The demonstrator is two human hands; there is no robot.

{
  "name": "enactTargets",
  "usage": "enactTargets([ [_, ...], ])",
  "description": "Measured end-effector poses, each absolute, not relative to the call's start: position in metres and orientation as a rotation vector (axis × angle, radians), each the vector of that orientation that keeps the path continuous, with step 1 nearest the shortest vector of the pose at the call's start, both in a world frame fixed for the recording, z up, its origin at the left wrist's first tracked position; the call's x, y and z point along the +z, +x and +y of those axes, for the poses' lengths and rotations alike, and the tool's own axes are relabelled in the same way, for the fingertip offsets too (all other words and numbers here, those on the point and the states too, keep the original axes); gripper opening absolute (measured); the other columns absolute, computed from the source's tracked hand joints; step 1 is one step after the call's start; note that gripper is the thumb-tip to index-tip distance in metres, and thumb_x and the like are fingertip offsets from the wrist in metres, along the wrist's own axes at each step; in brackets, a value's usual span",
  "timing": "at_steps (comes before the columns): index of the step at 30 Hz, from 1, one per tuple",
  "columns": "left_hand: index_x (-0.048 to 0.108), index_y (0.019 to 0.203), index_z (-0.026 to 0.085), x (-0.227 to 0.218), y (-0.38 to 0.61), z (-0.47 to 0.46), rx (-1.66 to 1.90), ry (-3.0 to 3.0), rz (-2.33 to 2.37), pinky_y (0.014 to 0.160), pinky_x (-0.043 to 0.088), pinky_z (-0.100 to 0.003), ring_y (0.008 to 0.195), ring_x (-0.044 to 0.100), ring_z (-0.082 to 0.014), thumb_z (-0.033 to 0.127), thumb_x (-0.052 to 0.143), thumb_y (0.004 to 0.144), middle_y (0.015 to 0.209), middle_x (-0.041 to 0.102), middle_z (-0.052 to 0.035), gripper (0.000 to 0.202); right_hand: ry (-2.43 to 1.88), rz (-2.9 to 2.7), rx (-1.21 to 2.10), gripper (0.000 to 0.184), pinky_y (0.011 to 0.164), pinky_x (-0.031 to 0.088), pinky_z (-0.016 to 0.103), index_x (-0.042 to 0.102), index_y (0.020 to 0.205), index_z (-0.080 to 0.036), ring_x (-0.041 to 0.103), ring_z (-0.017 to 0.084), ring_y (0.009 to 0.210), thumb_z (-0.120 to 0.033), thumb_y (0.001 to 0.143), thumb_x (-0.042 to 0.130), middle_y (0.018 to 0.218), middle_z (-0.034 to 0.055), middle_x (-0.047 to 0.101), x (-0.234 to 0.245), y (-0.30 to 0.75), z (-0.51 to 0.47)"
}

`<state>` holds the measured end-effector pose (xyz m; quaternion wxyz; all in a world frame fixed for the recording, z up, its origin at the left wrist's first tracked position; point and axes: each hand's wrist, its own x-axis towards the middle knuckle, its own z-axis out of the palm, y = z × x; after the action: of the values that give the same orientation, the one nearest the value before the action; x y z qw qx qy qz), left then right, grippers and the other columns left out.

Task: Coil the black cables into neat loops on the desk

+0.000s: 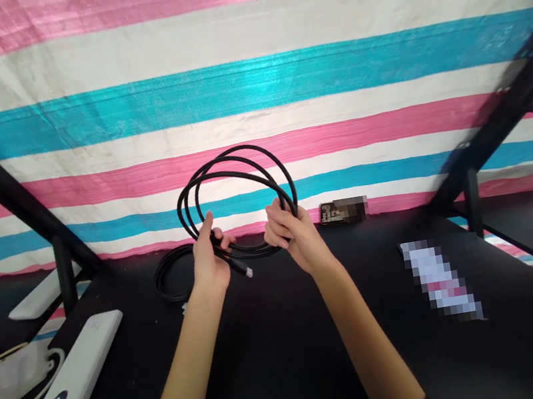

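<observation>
Black cable [252, 252] held in several loose loops between the two hands, over the far middle of the black tabletop [283, 365], with the striped sheet [249, 87] behind. Step in hand, as judged: handling the loops as one bundle. To do it well, the strands should be brought level, since they fan apart at the far side and bunch together at the near side; each turn wants laying flat against the last, without twist, and the plug [243, 268] kept outside the loops so that it does not thread through them. The second coil [159, 287], lying just left of the left hand, is best kept from snagging. Grip: left hand [209, 259] curled around the left side of the bundle, thumb pointing up and not fully wrapped, the plug end jutting out to its right. Right hand [296, 232] closed more tightly, fingers folded over the strands at the right side. Pressure of either hold cannot be told; a light one would probably spare the cable from kinking.
</observation>
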<state>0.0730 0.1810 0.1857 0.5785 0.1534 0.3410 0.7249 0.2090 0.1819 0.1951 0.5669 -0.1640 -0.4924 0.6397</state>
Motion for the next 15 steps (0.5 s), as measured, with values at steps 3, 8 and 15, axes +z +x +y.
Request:
enactTargets([
  [3,0.041,0.071,0.020,0.185,0.060,0.182,1.809,0.569,0.871,0.045,0.042,-0.019,0.035,0.033,-0.0038,0.024,0.071,0.074,0.048,0.041,0.0111,0.031,-0.520,-1.162,1.432,0.025,0.047,0.038,0.022,0.053,0.083,-0.021,0.034,0.004,0.038,-0.034,0.073,0.072,0.047,-0.0128,0.031,0.192,0.214,0.188],
  [8,0.043,0.090,0.022,0.185,0.042,0.183,1.775,0.909,1.087,0.043,0.041,-0.020,0.036,0.036,-0.0044,0.028,0.075,0.068,0.054,0.043,0.0119,0.039,-0.771,-1.228,1.163,0.047,0.048,0.045,0.025,0.052,0.107,-0.025,0.044,0.007,0.042,-0.037,0.069,0.074,0.058,-0.0095,0.045,0.188,0.220,0.196],
  [15,0.036,0.099,0.025,0.181,0.046,0.181,1.640,1.175,1.302,0.038,0.037,-0.019,0.035,0.036,-0.0013,0.019,0.063,0.075,0.071,0.045,0.0106,0.037,-0.766,-1.403,0.711,0.042,0.064,0.051,0.026,0.057,0.105,-0.025,0.056,0.014,0.078,-0.032,0.067,0.075,0.088,0.0014,0.057,0.185,0.215,0.193],
])
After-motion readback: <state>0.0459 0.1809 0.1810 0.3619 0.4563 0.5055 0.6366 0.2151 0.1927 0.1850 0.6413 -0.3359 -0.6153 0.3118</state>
